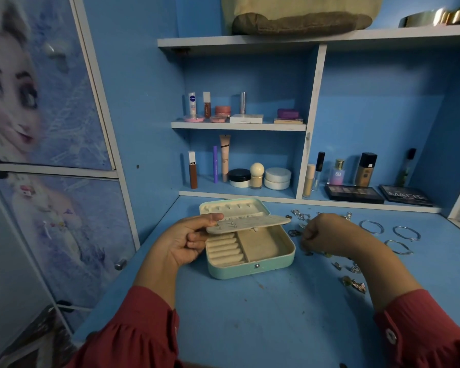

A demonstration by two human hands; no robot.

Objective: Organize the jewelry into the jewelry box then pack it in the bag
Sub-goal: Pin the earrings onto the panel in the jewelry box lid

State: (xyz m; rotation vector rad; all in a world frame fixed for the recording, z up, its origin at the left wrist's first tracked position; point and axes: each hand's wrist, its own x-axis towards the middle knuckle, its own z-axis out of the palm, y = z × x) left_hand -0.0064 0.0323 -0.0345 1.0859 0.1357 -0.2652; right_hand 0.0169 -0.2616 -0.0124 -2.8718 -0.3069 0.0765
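Three small studs (225, 224) are already pinned through the cream earring flap (250, 223), which is held up level over the open mint jewelry box (250, 264) by the left hand (189, 241), thumb on top and fingers curled under its left end. The box is parked on the blue desk (250, 322), lid back, with the ring rolls and the square compartment underneath looking unfilled so far. The right hand (323, 233) is dropped just right of the box with fingers curled down into the loose small jewelry (353, 281); whether something is actually pinched there can't be told, the fingertips are hidden. Three silver bangles (372, 226) are spread further right, well apart from the box. Probably still early, since most pieces are left on the desk and the bag (300, 15) is up on the top shelf, untouched. For this step, the flap should be kept flat and steady so the studs already in aren't shaken loose, and one earring at a time is best picked up by its front so the post can be lined up with a free hole. Tiny backs are easily lost on that desk, so pairs are better kept together.
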